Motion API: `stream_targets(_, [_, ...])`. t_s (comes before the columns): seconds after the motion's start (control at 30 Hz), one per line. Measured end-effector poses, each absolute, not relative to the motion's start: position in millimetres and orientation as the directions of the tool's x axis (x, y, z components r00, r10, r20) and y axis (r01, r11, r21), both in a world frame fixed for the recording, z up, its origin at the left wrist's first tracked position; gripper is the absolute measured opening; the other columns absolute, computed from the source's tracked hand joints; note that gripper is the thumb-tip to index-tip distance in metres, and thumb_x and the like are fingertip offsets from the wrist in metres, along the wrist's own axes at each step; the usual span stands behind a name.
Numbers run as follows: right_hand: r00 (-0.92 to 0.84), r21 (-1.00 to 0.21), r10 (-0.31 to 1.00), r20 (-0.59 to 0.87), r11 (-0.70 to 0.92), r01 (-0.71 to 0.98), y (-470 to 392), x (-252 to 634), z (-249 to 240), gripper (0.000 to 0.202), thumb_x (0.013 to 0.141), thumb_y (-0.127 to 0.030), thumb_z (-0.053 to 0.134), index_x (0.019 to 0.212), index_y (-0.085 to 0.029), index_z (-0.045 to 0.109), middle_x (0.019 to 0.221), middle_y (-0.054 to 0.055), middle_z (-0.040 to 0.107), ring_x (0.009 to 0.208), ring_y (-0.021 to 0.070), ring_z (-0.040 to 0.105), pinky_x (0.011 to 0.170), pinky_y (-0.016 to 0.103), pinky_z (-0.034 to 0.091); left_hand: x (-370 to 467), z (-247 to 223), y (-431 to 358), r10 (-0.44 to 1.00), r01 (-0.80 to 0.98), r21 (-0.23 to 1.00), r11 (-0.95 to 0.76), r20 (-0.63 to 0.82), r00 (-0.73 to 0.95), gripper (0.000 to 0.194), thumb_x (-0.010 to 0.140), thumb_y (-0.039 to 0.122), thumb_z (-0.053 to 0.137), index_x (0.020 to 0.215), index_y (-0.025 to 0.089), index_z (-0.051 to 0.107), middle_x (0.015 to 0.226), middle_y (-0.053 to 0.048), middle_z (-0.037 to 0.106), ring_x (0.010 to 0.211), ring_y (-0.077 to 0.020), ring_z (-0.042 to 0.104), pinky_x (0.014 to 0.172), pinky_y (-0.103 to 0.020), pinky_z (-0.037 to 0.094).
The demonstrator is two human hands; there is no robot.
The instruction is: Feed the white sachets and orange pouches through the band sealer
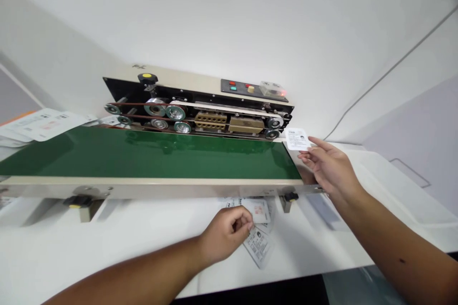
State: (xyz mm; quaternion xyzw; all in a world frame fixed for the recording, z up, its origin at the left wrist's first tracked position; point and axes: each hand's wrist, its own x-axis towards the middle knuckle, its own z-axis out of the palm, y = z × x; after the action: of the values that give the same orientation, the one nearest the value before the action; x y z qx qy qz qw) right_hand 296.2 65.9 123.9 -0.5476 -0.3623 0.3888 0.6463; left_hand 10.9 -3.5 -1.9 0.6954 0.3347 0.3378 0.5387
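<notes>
Right hand (328, 164): pinching the printed sachet (296, 139) by its right edge, near the band sealer's (209, 121) right end.
Sachet: looks light, thin, maybe slick; best held by its margin (print faces me).
Left hand (226, 231): curled at loose sachets (258, 246); can't tell if gripping.
Room: open above the green conveyor belt (179, 152); front rail (196, 188) edges it.
</notes>
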Motion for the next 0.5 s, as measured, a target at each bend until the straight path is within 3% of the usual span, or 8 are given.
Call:
stream_targets(0.23, [0.205, -0.991, 0.975, -0.087, -0.065, -0.114, 81.3, 290.6, 126.0, 0.041, 0.080, -0.014, 0.073, 0.120, -0.017, 0.065, 0.092, 0.008, 0.075, 0.080, 0.0170, 0.074, 0.068, 0.024, 0.065, 11.1, 0.5, -4.4, 0.826, 0.103, 0.979, -0.177, 0.091, 0.556, 0.012, 0.090, 0.025, 0.059, 0.082, 0.016, 0.063, 0.068, 0.000, 0.059, 0.062, -0.0128, 0.051, 0.058, -0.023, 0.038])
stream_targets(0.37, [0.115, -0.995, 0.991, -0.067, -0.076, 0.070, 88.3, 282.8, 131.4, 0.057, 0.082, -0.025, 0.074, 0.135, -0.022, 0.056, 0.093, 0.007, 0.074, 0.078, 0.0181, 0.073, 0.061, 0.026, 0.061, 10.8, 1.7, -2.6, 0.829, 0.090, 0.982, -0.167, 0.091, 0.552, 0.012, 0.090, 0.025, 0.060, 0.083, 0.017, 0.063, 0.068, 0.000, 0.059, 0.062, -0.0131, 0.051, 0.058, -0.023, 0.038])
stream_targets(0.43, [0.157, -0.961, 0.987, 0.043, -0.003, 0.277, 81.8, 281.1, 132.1, 0.058, 0.082, -0.033, 0.074, 0.137, -0.024, 0.056, 0.098, 0.006, 0.073, 0.079, 0.0183, 0.070, 0.057, 0.024, 0.057, 10.9, 1.5, -2.8, 0.828, 0.093, 0.980, -0.174, 0.094, 0.552, 0.011, 0.089, 0.024, 0.060, 0.083, 0.017, 0.063, 0.068, 0.000, 0.059, 0.062, -0.0131, 0.051, 0.058, -0.023, 0.039])
stream_targets(0.5, [0.247, -0.860, 0.923, 0.295, 0.144, 0.489, 65.7, 279.0, 129.2, 0.048, 0.083, -0.035, 0.072, 0.129, -0.025, 0.063, 0.103, 0.007, 0.070, 0.084, 0.0195, 0.067, 0.060, 0.027, 0.056, 11.1, 1.1, -3.6, 0.829, 0.098, 0.979, -0.178, 0.096, 0.551, 0.011, 0.089, 0.023, 0.060, 0.082, 0.016, 0.063, 0.068, 0.000, 0.060, 0.062, -0.0131, 0.052, 0.058, -0.023, 0.039])
